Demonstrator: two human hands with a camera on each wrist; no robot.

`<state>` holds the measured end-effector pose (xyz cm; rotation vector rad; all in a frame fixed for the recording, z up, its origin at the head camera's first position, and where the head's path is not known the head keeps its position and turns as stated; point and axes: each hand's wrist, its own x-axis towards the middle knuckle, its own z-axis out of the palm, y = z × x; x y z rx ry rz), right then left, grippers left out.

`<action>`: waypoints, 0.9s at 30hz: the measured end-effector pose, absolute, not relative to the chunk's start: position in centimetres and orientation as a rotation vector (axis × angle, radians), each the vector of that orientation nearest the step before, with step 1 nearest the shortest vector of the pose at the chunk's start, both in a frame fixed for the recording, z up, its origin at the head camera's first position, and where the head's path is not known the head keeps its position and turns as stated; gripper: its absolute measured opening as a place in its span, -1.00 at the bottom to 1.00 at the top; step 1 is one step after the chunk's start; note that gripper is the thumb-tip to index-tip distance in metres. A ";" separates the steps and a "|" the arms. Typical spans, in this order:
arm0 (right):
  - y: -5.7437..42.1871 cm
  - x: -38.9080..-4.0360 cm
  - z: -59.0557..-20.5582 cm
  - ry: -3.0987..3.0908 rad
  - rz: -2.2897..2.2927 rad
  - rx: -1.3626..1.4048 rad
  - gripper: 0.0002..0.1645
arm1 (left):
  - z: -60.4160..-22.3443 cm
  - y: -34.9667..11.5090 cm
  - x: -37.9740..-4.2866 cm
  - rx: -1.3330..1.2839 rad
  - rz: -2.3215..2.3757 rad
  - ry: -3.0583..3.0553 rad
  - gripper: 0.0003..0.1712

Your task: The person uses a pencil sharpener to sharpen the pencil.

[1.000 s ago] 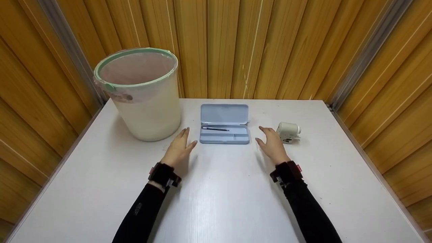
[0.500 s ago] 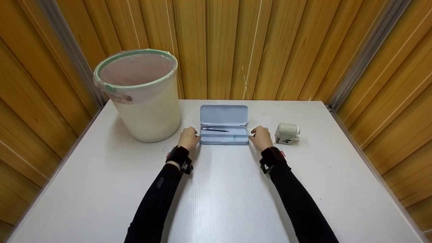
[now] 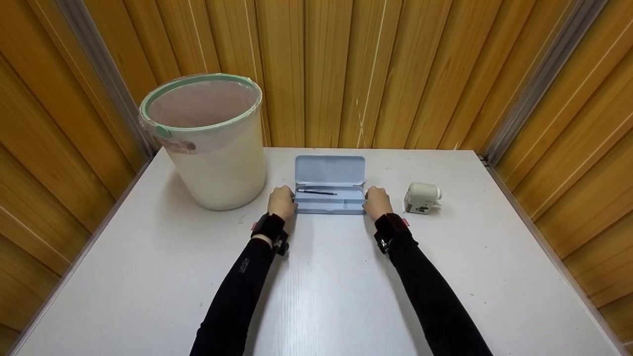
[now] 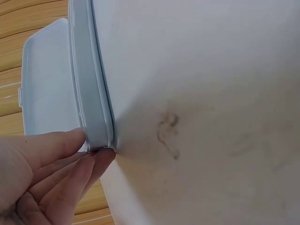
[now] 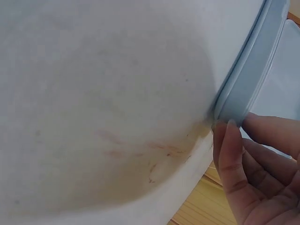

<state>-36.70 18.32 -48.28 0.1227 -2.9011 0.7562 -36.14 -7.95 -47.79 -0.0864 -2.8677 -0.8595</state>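
A light-blue pencil case (image 3: 321,204) stands opened in the middle of the table, its lid (image 3: 330,170) tipped back on the far side. Inside lies a thin dark pen-like stick (image 3: 317,192); a divider splits off the front compartments. My left hand (image 3: 281,202) pinches the case's left end; in the left wrist view the thumb is at the upper rim and fingertips (image 4: 105,157) are at the end's lower edge. The right hand (image 3: 378,203) grips the opposite end likewise, fingertips (image 5: 230,133) against its corner in the right wrist view. Whether the case touches the table is unclear.
A large pale bucket (image 3: 222,173) with a green rim and a plastic liner stands at the back left. To the right of the right hand sits a small cream-coloured device (image 3: 422,198). Wood-patterned panels (image 3: 326,74) enclose the white table (image 3: 316,296).
Both hands have come inward from beside the pencil case, and their spread fingers have closed on its two ends. The case, bucket and cream device appear unmoved.
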 end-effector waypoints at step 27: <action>16.7 -30.6 -47.5 -3.022 0.538 0.238 -0.78 | -47.6 -8.9 -30.0 -0.221 -0.758 -2.930 -0.93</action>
